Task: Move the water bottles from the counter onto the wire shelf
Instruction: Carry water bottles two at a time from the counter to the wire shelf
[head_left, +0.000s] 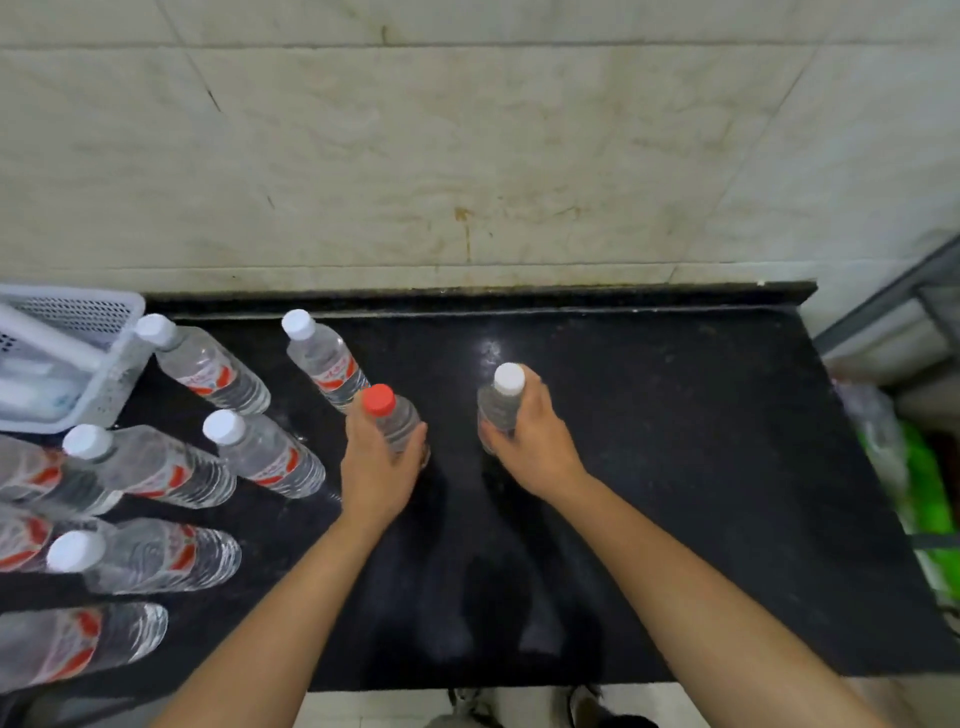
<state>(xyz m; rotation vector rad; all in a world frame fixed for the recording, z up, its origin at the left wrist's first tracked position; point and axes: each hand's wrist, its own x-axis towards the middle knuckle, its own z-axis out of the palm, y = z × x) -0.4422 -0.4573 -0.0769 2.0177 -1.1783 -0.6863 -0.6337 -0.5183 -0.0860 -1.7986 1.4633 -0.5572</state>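
Note:
My left hand (376, 462) grips a clear bottle with a red cap (378, 400) near the middle of the black counter (675, 441). My right hand (535, 436) grips a second clear bottle with a white cap (508, 378) a little to the right. Both bottles are upright. Several more white-capped water bottles with red labels (208, 371) stand on the counter's left side. The wire shelf (904, 306) shows only as grey bars at the right edge.
A white perforated plastic basket (78, 312) sits at the counter's back left corner. A tiled wall rises behind the counter. Green and clear plastic bags (919, 478) lie beyond the counter's right edge, under the shelf bars.

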